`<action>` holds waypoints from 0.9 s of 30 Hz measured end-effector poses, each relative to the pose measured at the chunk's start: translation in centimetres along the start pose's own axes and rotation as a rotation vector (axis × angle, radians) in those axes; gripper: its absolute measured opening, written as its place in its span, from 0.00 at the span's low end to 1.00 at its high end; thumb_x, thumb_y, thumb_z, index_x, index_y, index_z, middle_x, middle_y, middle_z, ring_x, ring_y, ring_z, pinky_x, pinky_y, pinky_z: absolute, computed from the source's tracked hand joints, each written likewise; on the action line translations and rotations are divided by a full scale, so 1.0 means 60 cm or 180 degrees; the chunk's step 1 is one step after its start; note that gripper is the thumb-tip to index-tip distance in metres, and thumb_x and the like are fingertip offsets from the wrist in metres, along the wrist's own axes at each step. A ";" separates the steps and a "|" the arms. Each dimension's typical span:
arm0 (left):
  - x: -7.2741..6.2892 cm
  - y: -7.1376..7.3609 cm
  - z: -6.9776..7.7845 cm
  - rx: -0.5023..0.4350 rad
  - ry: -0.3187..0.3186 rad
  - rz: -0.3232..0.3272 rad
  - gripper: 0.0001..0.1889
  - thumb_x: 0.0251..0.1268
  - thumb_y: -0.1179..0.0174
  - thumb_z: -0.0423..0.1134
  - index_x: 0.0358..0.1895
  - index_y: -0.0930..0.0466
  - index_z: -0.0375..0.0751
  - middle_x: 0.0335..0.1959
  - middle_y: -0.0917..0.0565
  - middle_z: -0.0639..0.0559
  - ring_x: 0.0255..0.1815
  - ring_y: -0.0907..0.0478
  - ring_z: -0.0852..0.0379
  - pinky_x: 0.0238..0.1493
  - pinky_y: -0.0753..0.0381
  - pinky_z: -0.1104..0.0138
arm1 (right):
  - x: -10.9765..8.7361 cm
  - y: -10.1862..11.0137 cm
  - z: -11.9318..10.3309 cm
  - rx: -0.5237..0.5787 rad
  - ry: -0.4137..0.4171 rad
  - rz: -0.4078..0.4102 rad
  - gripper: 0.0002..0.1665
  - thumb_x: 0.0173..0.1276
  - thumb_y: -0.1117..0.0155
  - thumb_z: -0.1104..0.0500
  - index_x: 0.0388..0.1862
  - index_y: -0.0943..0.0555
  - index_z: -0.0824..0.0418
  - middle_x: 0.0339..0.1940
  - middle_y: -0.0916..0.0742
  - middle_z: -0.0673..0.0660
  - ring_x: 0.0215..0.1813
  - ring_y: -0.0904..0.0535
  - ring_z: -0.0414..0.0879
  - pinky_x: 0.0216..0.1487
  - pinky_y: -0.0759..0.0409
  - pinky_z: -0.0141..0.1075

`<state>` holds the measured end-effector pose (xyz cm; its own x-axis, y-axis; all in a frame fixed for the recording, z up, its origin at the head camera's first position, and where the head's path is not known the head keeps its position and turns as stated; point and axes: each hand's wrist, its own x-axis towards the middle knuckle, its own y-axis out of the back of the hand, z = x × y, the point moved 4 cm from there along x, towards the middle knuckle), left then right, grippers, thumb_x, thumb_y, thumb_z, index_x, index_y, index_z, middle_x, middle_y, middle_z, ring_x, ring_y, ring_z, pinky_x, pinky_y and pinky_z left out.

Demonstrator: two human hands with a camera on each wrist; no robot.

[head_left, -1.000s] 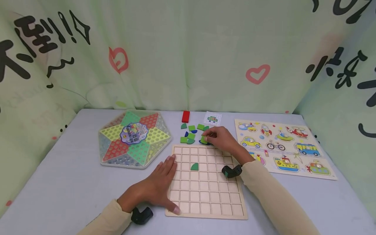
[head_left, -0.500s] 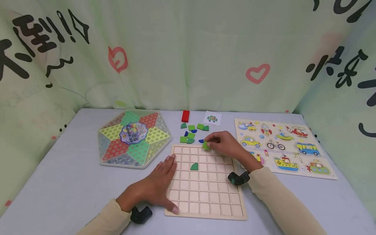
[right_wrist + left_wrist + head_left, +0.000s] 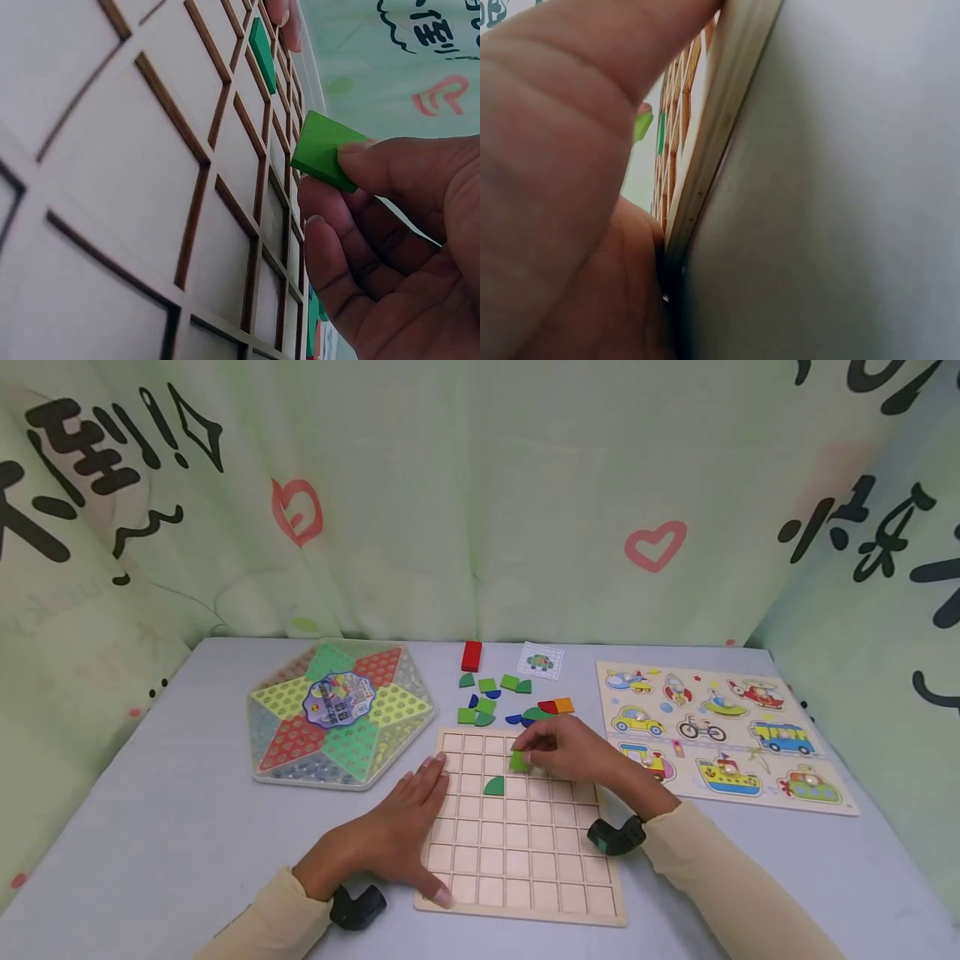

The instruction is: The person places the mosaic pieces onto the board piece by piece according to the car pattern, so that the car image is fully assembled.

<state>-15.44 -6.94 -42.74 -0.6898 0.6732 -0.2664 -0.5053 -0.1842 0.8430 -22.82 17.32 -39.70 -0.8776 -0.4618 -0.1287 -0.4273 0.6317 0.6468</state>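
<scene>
My right hand (image 3: 562, 748) pinches a light green square tile (image 3: 324, 147) between thumb and fingers, over the upper part of the wooden grid board (image 3: 528, 864). In the right wrist view the tile is tilted, close above the grid lines. A dark green quarter-circle tile (image 3: 494, 786) lies in a cell of the board, below and left of the held tile. My left hand (image 3: 390, 827) rests at the board's left edge with fingers straight and thumb on the lower left corner. The left wrist view shows the board's side edge (image 3: 712, 150) beside the palm.
Behind the board lie several loose tiles, among them a green square (image 3: 466, 716) and an orange piece (image 3: 563, 705). A red block (image 3: 471, 656) and a small pattern card (image 3: 540, 661) are farther back. A hexagonal checkers board (image 3: 405, 752) sits left, a vehicle puzzle (image 3: 757, 697) right.
My right hand has drawn the light green square tile from the loose pile toward me, over the board's upper rows. Red and orange pieces behind it came into view. The left hand stays at the edge.
</scene>
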 end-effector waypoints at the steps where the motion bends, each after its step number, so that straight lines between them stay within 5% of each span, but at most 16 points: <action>1: 0.000 0.000 0.000 -0.0008 -0.0008 0.0005 0.73 0.36 0.31 0.75 0.77 0.61 0.32 0.79 0.70 0.43 0.77 0.74 0.48 0.73 0.64 0.50 | -0.002 -0.002 -0.001 -0.0003 0.0006 -0.0021 0.10 0.65 0.36 0.69 0.42 0.14 0.60 0.37 0.14 0.49 0.36 0.22 0.45 0.40 0.21 0.35; 13: 0.000 0.001 0.001 -0.0021 0.0067 -0.0034 0.73 0.36 0.31 0.75 0.78 0.61 0.34 0.79 0.70 0.44 0.78 0.74 0.49 0.73 0.64 0.50 | -0.018 -0.024 -0.021 -0.0077 0.0271 -0.0271 0.09 0.65 0.34 0.68 0.40 0.13 0.58 0.38 0.14 0.47 0.37 0.21 0.43 0.43 0.20 0.34; 27: 0.001 -0.002 -0.002 0.0002 0.0034 0.0009 0.73 0.35 0.32 0.75 0.77 0.61 0.33 0.79 0.70 0.43 0.78 0.74 0.48 0.74 0.64 0.50 | -0.023 -0.031 -0.029 -0.0314 0.0118 -0.0203 0.09 0.64 0.35 0.68 0.39 0.13 0.57 0.36 0.14 0.46 0.36 0.22 0.42 0.40 0.21 0.35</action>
<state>-15.51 -6.95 -42.90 -0.6968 0.6649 -0.2690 -0.5031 -0.1858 0.8440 -20.47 15.72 -39.41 -0.8399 -0.5230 -0.1451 -0.4568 0.5368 0.7093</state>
